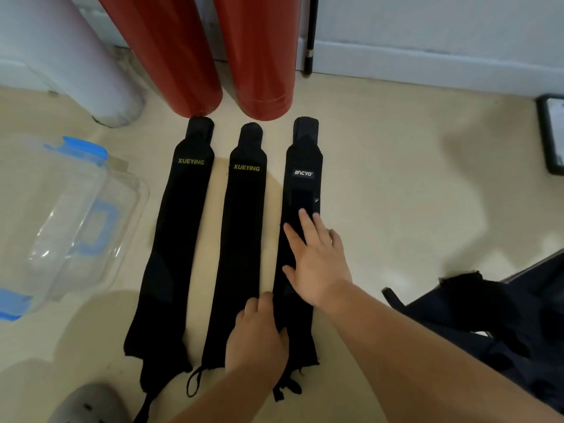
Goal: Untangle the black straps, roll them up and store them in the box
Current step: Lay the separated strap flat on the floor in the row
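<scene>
Three black straps lie flat and side by side on the beige floor. The left strap [171, 248] and the middle strap [241, 239] carry yellow lettering; the right strap [300, 166] has a white logo. My right hand [317, 264] rests flat on the right strap with fingers spread. My left hand [259, 334] presses down near the bottom ends of the middle and right straps, fingers together, holding nothing. A clear plastic box [70, 227] with blue clips stands at the left, next to the left strap.
Two red cylinders [213, 56] and a pale one [70, 65] stand at the far ends of the straps. Dark fabric [494, 328] lies at the right. A framed object [552, 132] sits at the right edge. A grey shoe [88, 404] shows at bottom left.
</scene>
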